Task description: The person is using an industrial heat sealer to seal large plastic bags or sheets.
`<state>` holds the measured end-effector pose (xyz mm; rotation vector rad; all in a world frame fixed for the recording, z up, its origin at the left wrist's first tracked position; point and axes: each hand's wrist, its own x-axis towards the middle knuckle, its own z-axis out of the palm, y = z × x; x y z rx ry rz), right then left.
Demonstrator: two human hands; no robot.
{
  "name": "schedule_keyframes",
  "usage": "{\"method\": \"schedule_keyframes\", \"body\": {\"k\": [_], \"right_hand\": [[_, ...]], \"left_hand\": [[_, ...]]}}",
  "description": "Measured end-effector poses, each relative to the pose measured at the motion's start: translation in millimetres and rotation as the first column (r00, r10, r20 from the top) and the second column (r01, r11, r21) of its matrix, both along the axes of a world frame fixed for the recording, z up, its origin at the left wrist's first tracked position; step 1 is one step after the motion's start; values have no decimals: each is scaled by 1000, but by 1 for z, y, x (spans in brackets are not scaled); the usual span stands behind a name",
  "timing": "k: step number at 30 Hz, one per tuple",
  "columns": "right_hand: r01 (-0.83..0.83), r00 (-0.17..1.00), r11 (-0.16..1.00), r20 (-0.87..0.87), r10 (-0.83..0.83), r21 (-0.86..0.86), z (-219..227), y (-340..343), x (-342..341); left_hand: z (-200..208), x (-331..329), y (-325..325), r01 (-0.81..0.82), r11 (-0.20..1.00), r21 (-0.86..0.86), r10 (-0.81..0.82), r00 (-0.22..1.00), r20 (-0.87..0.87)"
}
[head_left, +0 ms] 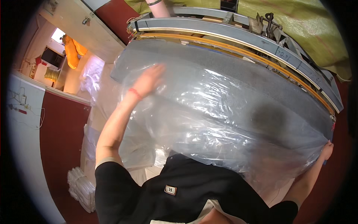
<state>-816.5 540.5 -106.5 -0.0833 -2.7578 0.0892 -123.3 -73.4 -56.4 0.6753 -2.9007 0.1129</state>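
Observation:
A large clear plastic sheet lies wrinkled and shiny over a broad grey board or panel. My left hand, with a red band at the wrist, is over the sheet's left part. Its fingers are stretched out and somewhat blurred; whether the palm touches the plastic I cannot tell. At the far right, my right hand has its fingers closed on the sheet's edge by the panel's corner. The sheet's near part hangs toward my body.
Behind the panel runs a long grey metal beam with an orange strip and a clamp. Another person's arm reaches in there. Green-yellow woven sheeting hangs behind. Folded white plastic lies lower left, near an open door.

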Motion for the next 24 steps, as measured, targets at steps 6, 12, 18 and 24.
{"method": "schedule_keyframes", "body": {"k": [6,12,18,24], "right_hand": [[-267,952,405,-174,252,-874,-17,62,-23],[-151,959,113,-117,260,-982,25,117,13],[-129,968,95,-105,228,-987,38,151,28],[58,902,-127,-2,431,-990,35,116,-37]], "left_hand": [[-9,-32,-14,-37,998,-43,31,991,-129],[-4,-62,-30,-206,972,116,230,934,-272],[-18,-71,-28,-202,971,129,240,832,-500],[-8,-84,-43,-161,901,403,414,596,-688]]}}
